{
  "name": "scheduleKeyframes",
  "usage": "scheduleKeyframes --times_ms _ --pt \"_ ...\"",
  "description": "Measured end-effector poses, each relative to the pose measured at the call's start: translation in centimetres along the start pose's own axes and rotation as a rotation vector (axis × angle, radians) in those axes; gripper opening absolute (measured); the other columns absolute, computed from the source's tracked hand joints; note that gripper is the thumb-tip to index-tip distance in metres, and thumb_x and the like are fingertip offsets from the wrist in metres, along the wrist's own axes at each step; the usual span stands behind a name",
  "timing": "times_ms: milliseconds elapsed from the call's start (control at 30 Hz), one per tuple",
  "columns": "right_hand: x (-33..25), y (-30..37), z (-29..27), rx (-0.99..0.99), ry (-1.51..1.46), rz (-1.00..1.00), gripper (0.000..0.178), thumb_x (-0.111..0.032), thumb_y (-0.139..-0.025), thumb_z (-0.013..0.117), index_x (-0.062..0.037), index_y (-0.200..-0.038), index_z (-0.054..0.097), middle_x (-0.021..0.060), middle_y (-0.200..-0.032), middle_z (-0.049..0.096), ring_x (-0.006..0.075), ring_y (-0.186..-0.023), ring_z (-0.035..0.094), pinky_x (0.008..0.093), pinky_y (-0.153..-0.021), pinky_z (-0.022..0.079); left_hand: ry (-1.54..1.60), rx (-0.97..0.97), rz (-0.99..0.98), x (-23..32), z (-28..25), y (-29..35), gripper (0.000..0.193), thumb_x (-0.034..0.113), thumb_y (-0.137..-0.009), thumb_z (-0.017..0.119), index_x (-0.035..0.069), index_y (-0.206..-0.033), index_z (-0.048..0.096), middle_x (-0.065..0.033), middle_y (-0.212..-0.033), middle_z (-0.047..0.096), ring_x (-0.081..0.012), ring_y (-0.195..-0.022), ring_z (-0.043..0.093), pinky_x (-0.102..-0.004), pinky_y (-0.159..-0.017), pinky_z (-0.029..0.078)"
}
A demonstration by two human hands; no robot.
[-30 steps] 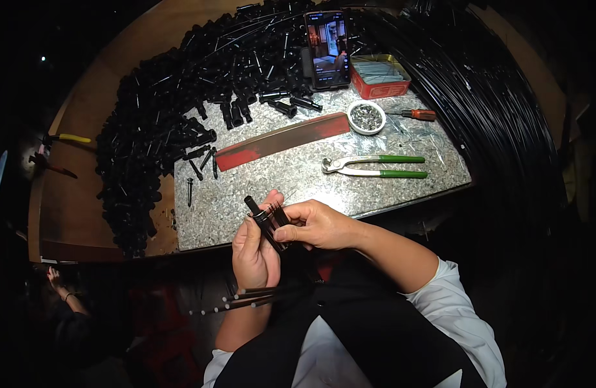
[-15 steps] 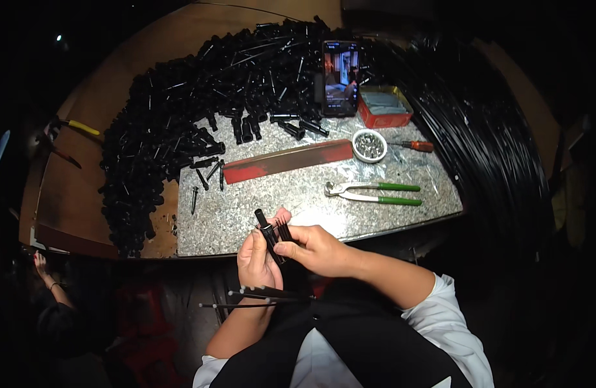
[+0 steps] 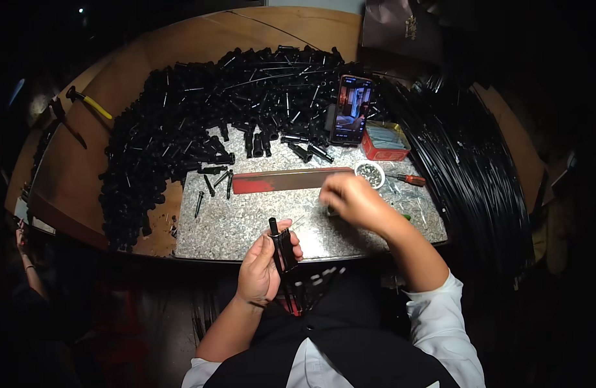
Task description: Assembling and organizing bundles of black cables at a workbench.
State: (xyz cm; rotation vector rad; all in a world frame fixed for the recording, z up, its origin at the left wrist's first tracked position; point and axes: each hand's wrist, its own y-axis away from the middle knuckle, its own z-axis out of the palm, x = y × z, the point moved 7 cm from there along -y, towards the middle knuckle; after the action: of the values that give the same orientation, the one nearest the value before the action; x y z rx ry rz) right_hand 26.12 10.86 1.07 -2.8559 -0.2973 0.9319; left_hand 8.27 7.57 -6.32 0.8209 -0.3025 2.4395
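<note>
My left hand [image 3: 262,266], near the front edge of the stone slab, is closed around a black tubular part [image 3: 272,226] and a bunch of thin black rods [image 3: 285,249]. The rods hang down past the slab edge, their pale tips smeared by motion. My right hand [image 3: 356,199] is over the slab, fingers curled together and pointing left. Whether it pinches anything small cannot be made out. Beneath it, the pliers are mostly hidden; a bit of green handle [image 3: 407,218] shows. Just beyond that hand stands a white cup [image 3: 380,183] of small metal pieces.
A red-and-brown bar [image 3: 291,180] lies across the stone slab [image 3: 214,233]. Behind it spreads a heap of black tubular parts [image 3: 181,129]. A phone [image 3: 352,110], a red tin [image 3: 385,154], a screwdriver [image 3: 411,180] and long black rods [image 3: 466,149] are at right. A hammer [image 3: 91,103] lies far left.
My right hand has left the rods beside my left hand and moved up and right over the pliers. My left hand keeps the tubular part and rods. The view has shifted slightly.
</note>
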Motion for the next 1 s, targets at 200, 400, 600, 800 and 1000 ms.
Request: scheduleKeyframes --times_ms 200,400,600,800,1000 --pt "5.5 -5.5 -1.3 0.248 0.436 0.128 0.02 -0.021 -0.08 0.067 -0.0024 -0.088 0.066 0.017 -0.091 0.06 0.0345 -0.089 0.06 0.0428 -0.076 0.049 -0.052 -0.031 -0.016 -0.3 0.9 0.0 0.043 0.027 -0.101 0.035 -0.005 -0.129 0.042 -0.0104 -0.101 0.058 -0.0145 -0.086 0.058 -0.0286 -0.078 0.049" --pt "7.8 -7.8 0.5 0.118 0.601 0.24 0.029 -0.026 -0.077 0.072 -0.0025 -0.094 0.067 0.0189 -0.102 0.056 0.0358 -0.096 0.059 0.0435 -0.078 0.05 -0.069 -0.023 -0.004 -0.1 0.7 0.3 0.043 0.028 -0.101 0.037 -0.005 -0.127 0.045 -0.011 -0.1 0.058 -0.0155 -0.087 0.058 -0.0292 -0.079 0.049" --pt "4.3 -6.0 -1.5 0.261 0.325 0.068 0.03 -0.02 -0.076 0.07 0.0026 -0.096 0.064 0.0212 -0.098 0.059 0.0344 -0.09 0.061 0.0417 -0.078 0.049 -0.1 0.001 -0.008 -0.4 0.5 0.2 0.045 0.03 -0.1 0.037 -0.005 -0.128 0.043 -0.0124 -0.1 0.059 -0.0184 -0.086 0.061 -0.0313 -0.077 0.052" --pt "-1.2 -3.3 -1.3 -0.055 -0.282 0.068 0.027 -0.02 -0.084 0.067 -0.0002 -0.101 0.062 0.0048 -0.078 0.061 0.0114 -0.068 0.056 0.0261 -0.061 0.044 -0.115 -0.001 -0.012 -0.2 0.9 0.2 0.045 0.031 -0.1 0.038 -0.005 -0.129 0.043 -0.0114 -0.1 0.059 -0.0169 -0.086 0.061 -0.0303 -0.078 0.051" --pt "-4.9 -2.2 -0.1 -0.326 -0.571 0.093 0.018 -0.013 -0.087 0.064 -0.0014 -0.1 0.06 0.0001 -0.085 0.057 0.0051 -0.067 0.054 0.0203 -0.059 0.045 -0.091 -0.016 -0.029 -0.4 1.1 0.5 0.043 0.028 -0.101 0.038 -0.002 -0.13 0.045 -0.0069 -0.102 0.059 -0.0111 -0.087 0.058 -0.0267 -0.08 0.048"
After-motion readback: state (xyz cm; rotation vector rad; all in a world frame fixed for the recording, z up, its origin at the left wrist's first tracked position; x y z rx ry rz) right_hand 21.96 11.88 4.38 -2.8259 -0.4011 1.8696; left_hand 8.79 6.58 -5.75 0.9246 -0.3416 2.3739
